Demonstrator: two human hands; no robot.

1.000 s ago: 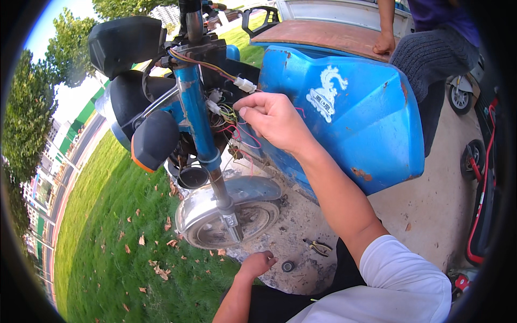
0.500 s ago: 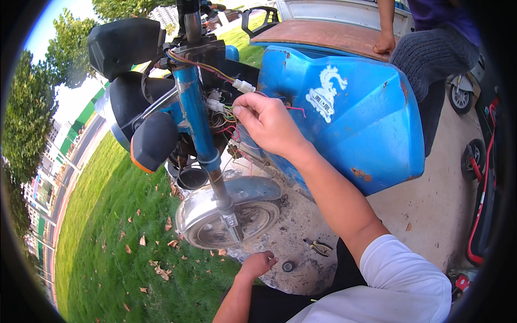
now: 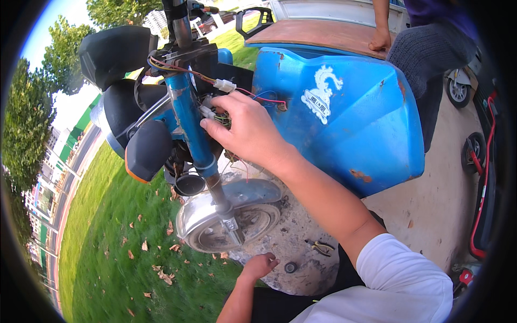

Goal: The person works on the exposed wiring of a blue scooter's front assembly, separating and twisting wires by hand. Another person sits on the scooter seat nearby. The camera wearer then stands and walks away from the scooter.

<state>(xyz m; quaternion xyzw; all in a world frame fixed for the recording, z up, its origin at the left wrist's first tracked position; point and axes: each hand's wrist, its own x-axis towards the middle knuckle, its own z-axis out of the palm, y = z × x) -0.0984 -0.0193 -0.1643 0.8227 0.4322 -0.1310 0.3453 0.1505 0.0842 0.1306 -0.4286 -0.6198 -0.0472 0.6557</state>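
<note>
My right hand reaches to the front of a blue three-wheeler, beside its steering column. Its thumb and index finger stand apart on either side of a white plug connector, with thin wires showing between them. I cannot tell whether the fingertips touch the plug. Just above the hand, another white connector joins coloured wires. My left hand hangs low near my knee, fingers loosely bent and nothing visible in it. The right hand's other fingers are partly hidden.
Pliers and a dark ring-shaped part lie on the concrete. Below the column is the front wheel; a rusty blue body panel stands at right. Another person's hand rests on a brown board.
My right hand has moved left, closer to the column. Its thumb and index finger, pinched at the wires before, are now spread. My left hand stays low in about the same place.
</note>
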